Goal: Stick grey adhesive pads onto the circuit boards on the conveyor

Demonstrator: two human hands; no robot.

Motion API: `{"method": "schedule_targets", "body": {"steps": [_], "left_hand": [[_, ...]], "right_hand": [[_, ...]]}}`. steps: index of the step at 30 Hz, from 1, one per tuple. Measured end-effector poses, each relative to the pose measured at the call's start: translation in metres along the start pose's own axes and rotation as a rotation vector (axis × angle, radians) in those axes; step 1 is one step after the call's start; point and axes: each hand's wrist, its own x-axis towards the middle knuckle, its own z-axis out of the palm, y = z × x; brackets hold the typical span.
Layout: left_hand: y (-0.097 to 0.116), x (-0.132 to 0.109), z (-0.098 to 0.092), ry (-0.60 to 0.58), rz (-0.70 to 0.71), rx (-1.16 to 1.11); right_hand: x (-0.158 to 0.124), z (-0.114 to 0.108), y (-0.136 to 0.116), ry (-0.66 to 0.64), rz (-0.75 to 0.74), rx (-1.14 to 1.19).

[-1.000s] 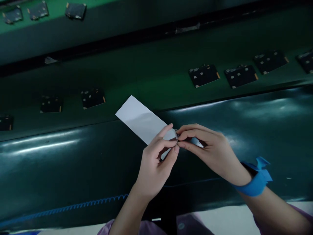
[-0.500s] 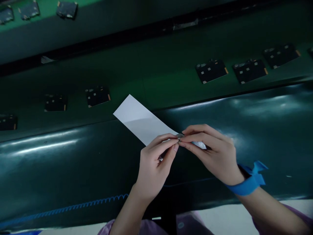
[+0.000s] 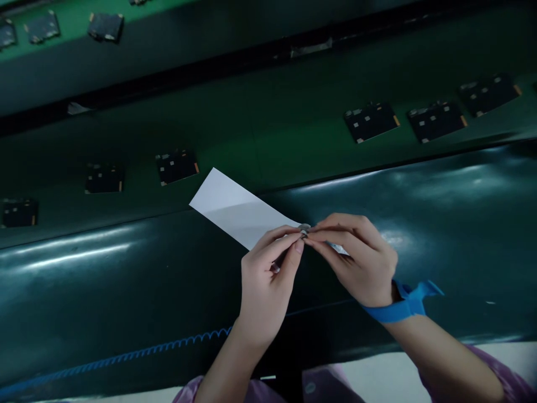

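At the centre, my left hand [image 3: 268, 280] is closed, with thumb and fingers pinching a small greyish round-edged piece [image 3: 304, 228]. The fingertips of my right hand [image 3: 361, 257] are pinched together on the same piece from the other side. Its exact kind is too small to make out. A white paper strip [image 3: 235, 210] slants from the upper left to under the fingers; its near end is hidden by my left hand. Behind the right fingers shows a bit of shiny whitish material [image 3: 339, 248]. A blue wrist strap [image 3: 398, 308] circles my right wrist.
Beyond the dark green mat [image 3: 146, 296], a green belt [image 3: 268, 140] carries dark circuit boards, including one at left [image 3: 177, 167] and one at right [image 3: 372, 122]. More boards [image 3: 106, 27] lie on a farther green surface. A coiled blue cord [image 3: 168, 344] crosses the mat at lower left.
The boards on the near belt have shifted right. My right hand and wrist have moved slightly left, its fingertips still at the small piece. The paper strip has tilted slightly flatter.
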Motion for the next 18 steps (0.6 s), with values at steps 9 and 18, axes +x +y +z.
{"method": "schedule_targets", "body": {"steps": [9, 18], "left_hand": [[-0.002, 0.006, 0.012, 0.016, -0.006, 0.037], [-0.008, 0.007, 0.004, 0.087, -0.057, 0.035]], "right_hand": [[-0.005, 0.002, 0.011, -0.017, 0.006, 0.008], [0.083, -0.06, 0.121, -0.073, 0.54, -0.143]]}}
